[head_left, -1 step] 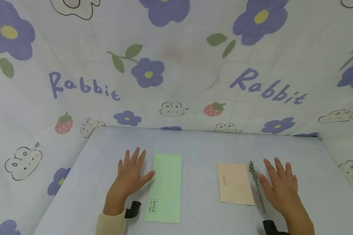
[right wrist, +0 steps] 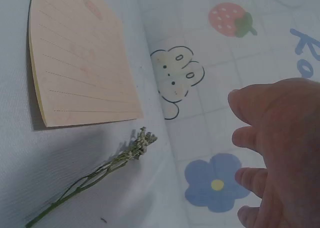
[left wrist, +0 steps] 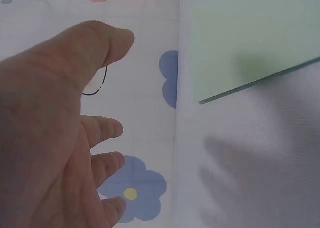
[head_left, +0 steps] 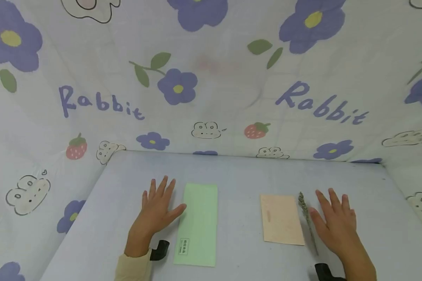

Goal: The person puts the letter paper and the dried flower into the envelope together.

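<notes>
My left hand [head_left: 154,216] is held with fingers spread beside a long light-green paper piece [head_left: 197,226], its thumb tip overlapping the left edge in the head view. A small printed label marks the paper's near left corner. In the left wrist view the green paper [left wrist: 250,43] shows a thin layered edge, and finger shadows fall on the table near it. My right hand [head_left: 337,226] has its fingers spread and holds nothing. Just left of its thumb lies a flower sprig [head_left: 306,214] with a thin stem. Beside the sprig is a peach notepad [head_left: 282,220], its dotted lines visible from the right wrist.
A white table [head_left: 239,175] bears these items. Behind and around it hangs a white cloth [head_left: 228,86] printed with purple flowers, strawberries and rabbits. A black wrist mount [head_left: 159,250] sits by the left wrist, and another black mount [head_left: 324,272] by the right.
</notes>
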